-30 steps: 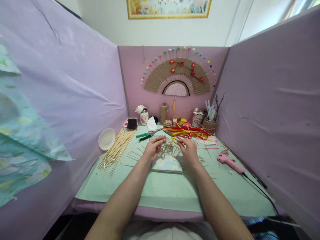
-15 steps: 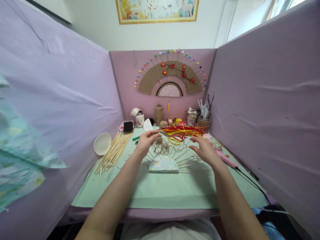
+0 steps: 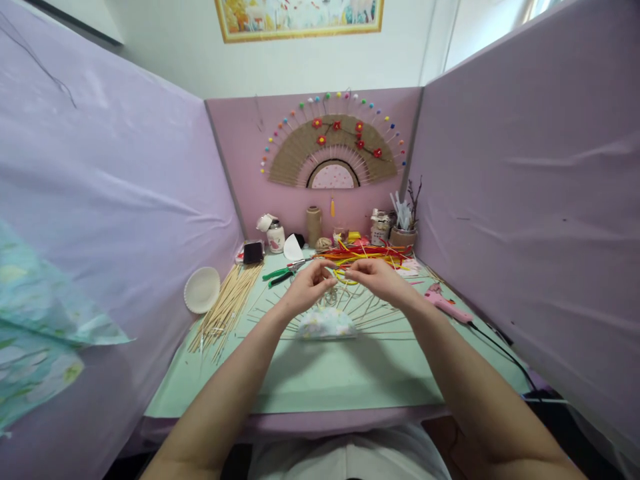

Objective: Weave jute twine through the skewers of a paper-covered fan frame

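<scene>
My left hand (image 3: 314, 285) and my right hand (image 3: 377, 279) hover close together, fingers bent to a pinch; anything between the fingertips is too fine to make out. Under and behind them, loose brown twine (image 3: 330, 295) lies in loops, partly hidden by my left hand. Nearer me rests a half-round piece covered in pale floral cloth (image 3: 327, 324), slightly blurred. Thin sticks (image 3: 373, 313) spread out from it like fan ribs. Just past my hands are scissors with yellow and red handles (image 3: 345, 276), mostly covered.
A bundle of bamboo sticks (image 3: 227, 303), a white bowl (image 3: 202, 291) and green-handled pliers (image 3: 280, 273) are on the left. A pink glue gun (image 3: 450, 307) with a black cord lies right. Red and yellow strips (image 3: 370, 252) and jars line the back, below a decorated fan (image 3: 333, 150).
My right hand has moved left towards my left hand, which has shifted slightly right. Both hands' fingers have drawn into a pinch. The pliers are more exposed, and the view has shifted slightly.
</scene>
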`<action>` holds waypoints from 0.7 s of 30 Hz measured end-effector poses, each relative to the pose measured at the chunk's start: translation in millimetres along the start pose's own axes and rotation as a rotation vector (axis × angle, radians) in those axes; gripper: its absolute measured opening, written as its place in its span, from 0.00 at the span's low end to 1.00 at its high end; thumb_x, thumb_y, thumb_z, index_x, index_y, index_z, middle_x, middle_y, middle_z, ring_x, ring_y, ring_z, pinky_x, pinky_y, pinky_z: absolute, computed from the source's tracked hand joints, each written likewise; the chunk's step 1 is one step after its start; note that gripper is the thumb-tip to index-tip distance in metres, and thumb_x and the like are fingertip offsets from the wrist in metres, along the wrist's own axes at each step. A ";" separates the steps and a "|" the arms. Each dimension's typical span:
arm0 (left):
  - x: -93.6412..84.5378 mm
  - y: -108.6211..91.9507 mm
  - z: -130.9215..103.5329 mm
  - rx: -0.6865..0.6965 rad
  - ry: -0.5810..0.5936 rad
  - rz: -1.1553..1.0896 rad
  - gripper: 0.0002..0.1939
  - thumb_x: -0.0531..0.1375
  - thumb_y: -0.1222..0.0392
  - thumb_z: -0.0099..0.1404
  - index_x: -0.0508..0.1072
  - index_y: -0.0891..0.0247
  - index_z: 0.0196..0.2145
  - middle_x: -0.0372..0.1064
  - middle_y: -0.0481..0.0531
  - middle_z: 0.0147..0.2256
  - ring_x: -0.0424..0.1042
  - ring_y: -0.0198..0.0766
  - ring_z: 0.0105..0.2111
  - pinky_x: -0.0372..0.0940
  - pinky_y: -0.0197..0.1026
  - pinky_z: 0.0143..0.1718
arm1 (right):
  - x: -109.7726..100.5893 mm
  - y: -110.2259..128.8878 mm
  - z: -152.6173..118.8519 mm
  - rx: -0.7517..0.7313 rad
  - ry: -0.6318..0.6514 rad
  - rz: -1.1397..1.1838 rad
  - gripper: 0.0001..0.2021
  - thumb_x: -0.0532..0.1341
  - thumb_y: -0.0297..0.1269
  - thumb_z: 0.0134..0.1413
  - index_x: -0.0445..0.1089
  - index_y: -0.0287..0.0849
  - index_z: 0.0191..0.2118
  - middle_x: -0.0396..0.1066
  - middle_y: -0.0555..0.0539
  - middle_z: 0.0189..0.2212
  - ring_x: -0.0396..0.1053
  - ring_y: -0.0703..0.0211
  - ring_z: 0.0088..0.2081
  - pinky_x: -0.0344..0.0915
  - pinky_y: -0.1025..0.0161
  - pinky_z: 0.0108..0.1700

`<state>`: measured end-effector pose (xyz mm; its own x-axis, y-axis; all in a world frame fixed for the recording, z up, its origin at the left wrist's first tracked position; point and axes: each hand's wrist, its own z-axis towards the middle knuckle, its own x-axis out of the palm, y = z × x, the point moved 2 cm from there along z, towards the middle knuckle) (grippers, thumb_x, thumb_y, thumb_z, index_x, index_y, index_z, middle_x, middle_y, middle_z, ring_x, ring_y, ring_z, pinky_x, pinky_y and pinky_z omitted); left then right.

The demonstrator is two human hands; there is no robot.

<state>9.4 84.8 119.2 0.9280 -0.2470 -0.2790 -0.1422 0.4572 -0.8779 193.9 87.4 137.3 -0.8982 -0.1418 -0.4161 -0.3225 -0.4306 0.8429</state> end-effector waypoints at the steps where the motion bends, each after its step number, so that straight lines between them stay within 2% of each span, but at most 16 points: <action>1: -4.0 4.3 0.0 -0.014 0.028 0.013 0.19 0.64 0.54 0.58 0.71 0.64 0.45 0.68 0.48 0.27 0.64 0.32 0.24 0.56 0.34 0.25 | -9.4 2.7 -1.7 -0.013 -0.036 -0.020 0.14 0.64 0.46 0.48 0.71 0.41 0.22 0.61 0.54 0.17 0.54 0.67 0.21 0.49 0.67 0.22; 3: -11.6 14.7 0.5 -0.031 0.052 0.052 0.17 0.65 0.53 0.56 0.73 0.64 0.41 0.69 0.49 0.27 0.65 0.33 0.26 0.58 0.35 0.27 | -27.6 10.4 -6.0 -0.039 -0.132 -0.015 0.14 0.65 0.47 0.48 0.71 0.41 0.23 0.61 0.54 0.17 0.53 0.67 0.21 0.48 0.67 0.22; 6: -21.0 31.8 1.7 -0.044 -0.003 0.098 0.14 0.66 0.53 0.54 0.75 0.65 0.35 0.73 0.53 0.32 0.68 0.36 0.31 0.62 0.38 0.33 | -50.5 20.0 -12.2 -0.050 -0.322 0.102 0.13 0.65 0.47 0.48 0.72 0.41 0.29 0.63 0.54 0.19 0.53 0.68 0.21 0.48 0.68 0.22; 10: -28.5 47.1 0.5 -0.094 -0.039 0.107 0.14 0.66 0.51 0.53 0.75 0.65 0.31 0.73 0.52 0.31 0.68 0.36 0.30 0.63 0.39 0.35 | -75.5 15.3 -14.5 -0.042 -0.531 0.291 0.13 0.67 0.45 0.45 0.72 0.41 0.32 0.62 0.55 0.20 0.52 0.71 0.19 0.47 0.70 0.19; 15: -41.5 46.3 2.0 -0.108 -0.163 0.076 0.16 0.66 0.47 0.52 0.75 0.64 0.29 0.71 0.50 0.26 0.66 0.35 0.28 0.61 0.38 0.33 | -101.9 1.2 -12.7 -0.067 -0.655 0.469 0.13 0.70 0.42 0.41 0.69 0.42 0.32 0.55 0.59 0.16 0.49 0.71 0.17 0.47 0.70 0.18; 21: -73.1 32.1 29.1 -0.100 -0.361 0.067 0.16 0.67 0.48 0.49 0.76 0.64 0.28 0.68 0.48 0.23 0.63 0.33 0.25 0.58 0.35 0.27 | -129.2 11.4 -12.5 -0.115 -0.742 0.603 0.11 0.69 0.34 0.39 0.66 0.42 0.29 0.50 0.61 0.13 0.43 0.72 0.15 0.38 0.69 0.17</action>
<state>-53.0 142.4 122.8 0.9746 0.1056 -0.1973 -0.2227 0.3720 -0.9011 310.0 89.7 196.5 -0.8762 0.2149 0.4314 0.2511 -0.5604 0.7893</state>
